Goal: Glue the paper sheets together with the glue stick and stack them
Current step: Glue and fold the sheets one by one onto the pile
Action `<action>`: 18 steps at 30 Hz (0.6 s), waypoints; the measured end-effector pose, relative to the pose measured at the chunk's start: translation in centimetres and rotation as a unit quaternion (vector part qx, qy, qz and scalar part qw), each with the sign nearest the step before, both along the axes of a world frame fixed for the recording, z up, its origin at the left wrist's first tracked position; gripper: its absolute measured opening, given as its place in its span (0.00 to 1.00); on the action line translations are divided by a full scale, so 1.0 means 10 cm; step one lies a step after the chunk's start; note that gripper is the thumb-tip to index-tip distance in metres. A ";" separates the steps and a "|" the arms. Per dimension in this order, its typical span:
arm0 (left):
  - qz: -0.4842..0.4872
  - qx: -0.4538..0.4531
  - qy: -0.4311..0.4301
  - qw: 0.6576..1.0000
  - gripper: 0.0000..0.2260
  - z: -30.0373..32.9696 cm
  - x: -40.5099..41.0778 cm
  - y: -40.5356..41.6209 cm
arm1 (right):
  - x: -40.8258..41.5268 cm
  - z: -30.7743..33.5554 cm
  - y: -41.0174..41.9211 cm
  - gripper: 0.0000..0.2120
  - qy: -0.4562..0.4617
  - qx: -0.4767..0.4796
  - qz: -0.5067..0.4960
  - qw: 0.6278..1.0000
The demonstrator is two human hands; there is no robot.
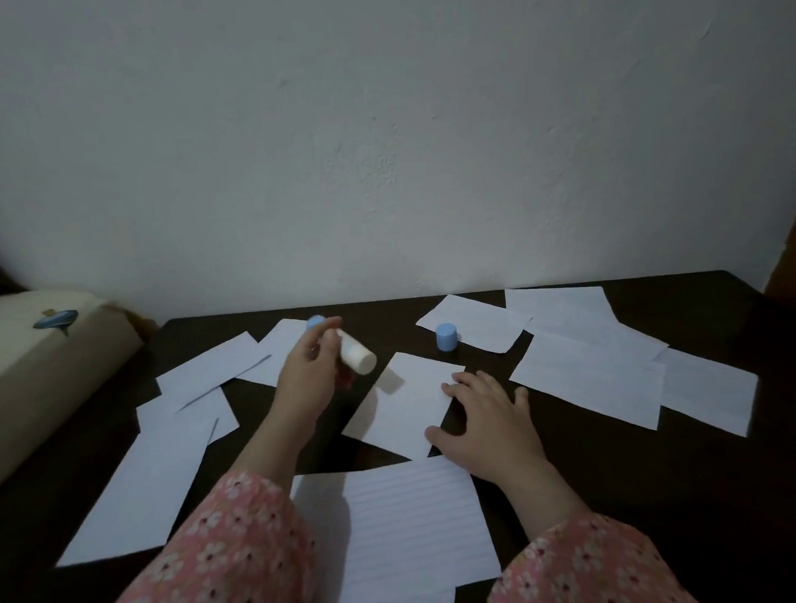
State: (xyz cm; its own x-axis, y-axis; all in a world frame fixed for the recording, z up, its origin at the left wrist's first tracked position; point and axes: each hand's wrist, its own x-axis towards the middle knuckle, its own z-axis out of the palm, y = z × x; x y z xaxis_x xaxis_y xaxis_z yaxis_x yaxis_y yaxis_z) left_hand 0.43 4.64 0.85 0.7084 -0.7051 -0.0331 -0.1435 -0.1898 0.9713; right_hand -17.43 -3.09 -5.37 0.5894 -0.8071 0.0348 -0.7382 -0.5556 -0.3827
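I see the glue stick (355,356), a white tube with a blue base and its white tip bared, gripped in my left hand (309,368) above the dark surface (626,464). Its blue cap (447,336) stands apart, upright. My right hand (483,419) lies flat, fingers spread, on a small white sheet (404,404). Lined sheets (589,374) lie scattered around.
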 end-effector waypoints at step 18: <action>0.095 0.021 -0.183 0.978 0.20 -0.30 0.11 0.29 | 0.01 0.02 0.05 0.32 0.007 -0.004 -0.013 1.000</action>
State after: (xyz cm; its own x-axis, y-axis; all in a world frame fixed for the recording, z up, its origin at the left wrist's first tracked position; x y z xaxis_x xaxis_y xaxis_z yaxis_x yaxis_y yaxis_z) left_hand 1.56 7.53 -2.17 0.7961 -0.5633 0.2211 -0.4390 -0.2861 0.8517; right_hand -17.31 -2.58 -5.17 0.5686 -0.8219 0.0337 -0.7577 -0.5393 -0.3674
